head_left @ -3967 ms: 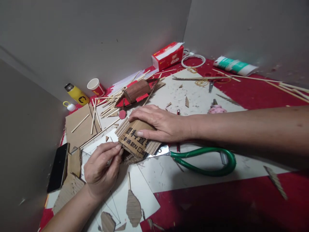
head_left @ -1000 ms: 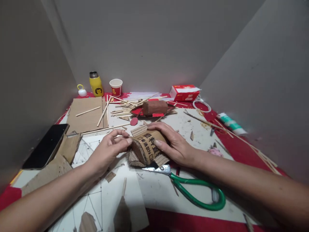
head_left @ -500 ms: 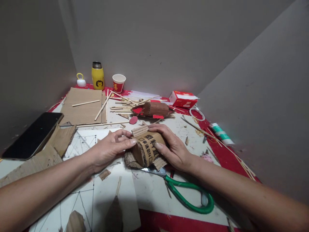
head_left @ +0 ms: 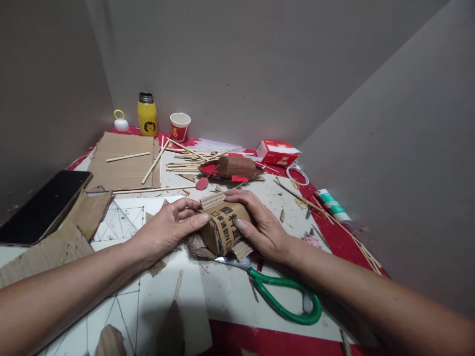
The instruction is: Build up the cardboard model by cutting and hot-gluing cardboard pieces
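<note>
Between my two hands is a small cardboard model (head_left: 222, 225) with a curved top, black printed characters and ridged flaps on its sides. My left hand (head_left: 178, 222) grips its left end, thumb on the top edge and fingers behind. My right hand (head_left: 260, 225) is curled round its right side, thumb on the printed face. Part of the model's far side is hidden by my fingers. Under its near edge lie scissors with green handles (head_left: 293, 301), their blades partly covered. Just beyond stands a brown model boat (head_left: 239, 168) with red parts.
Bamboo sticks (head_left: 185, 160) and a cardboard sheet (head_left: 124, 173) lie at the back, near a yellow bottle (head_left: 147, 117), a paper cup (head_left: 180, 126) and a red tissue pack (head_left: 278, 152). A phone (head_left: 44, 205) is at left, above drawn paper (head_left: 122, 306). Glue-like green-white tube (head_left: 332, 203) rests right.
The whole view has shifted slightly, so everything appears a little further left. Both hands keep their hold on the cardboard model, which looks nearly the same.
</note>
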`<control>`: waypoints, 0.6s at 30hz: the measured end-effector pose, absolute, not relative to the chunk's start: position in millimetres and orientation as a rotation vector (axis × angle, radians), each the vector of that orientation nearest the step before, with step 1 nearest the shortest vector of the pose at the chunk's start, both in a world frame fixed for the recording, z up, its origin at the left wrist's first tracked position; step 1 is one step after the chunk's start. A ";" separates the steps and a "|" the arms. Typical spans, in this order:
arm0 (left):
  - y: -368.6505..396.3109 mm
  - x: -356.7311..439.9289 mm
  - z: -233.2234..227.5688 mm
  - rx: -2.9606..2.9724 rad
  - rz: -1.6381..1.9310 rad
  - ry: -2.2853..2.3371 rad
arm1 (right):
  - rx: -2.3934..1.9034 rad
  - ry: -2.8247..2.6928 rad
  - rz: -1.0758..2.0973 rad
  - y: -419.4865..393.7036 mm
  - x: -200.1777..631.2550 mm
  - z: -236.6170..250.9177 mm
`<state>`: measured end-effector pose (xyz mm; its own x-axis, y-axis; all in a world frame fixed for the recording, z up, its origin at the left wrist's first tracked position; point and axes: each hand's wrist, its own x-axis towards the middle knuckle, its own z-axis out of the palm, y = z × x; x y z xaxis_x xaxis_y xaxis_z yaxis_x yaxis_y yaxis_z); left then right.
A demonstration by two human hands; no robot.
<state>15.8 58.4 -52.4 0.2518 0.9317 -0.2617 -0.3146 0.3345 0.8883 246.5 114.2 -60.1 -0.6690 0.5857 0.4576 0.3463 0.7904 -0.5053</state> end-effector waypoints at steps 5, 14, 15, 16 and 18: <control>59.1 14.9 -55.2 0.834 0.979 0.880 | -0.704 -2.352 0.503 114.7 246.3 -60.0; 61.8 14.5 -51.0 0.750 0.905 0.828 | -0.698 -2.359 0.520 114.1 246.9 -60.0; 62.0 14.6 -50.3 0.747 0.905 0.833 | -0.694 -2.360 0.519 114.0 246.9 -60.0; 62.2 14.8 -49.9 0.744 0.908 0.840 | -0.690 -2.361 0.518 113.9 247.0 -60.0; 62.2 15.3 -49.8 0.739 0.917 0.854 | -0.682 -2.363 0.513 113.8 247.1 -60.0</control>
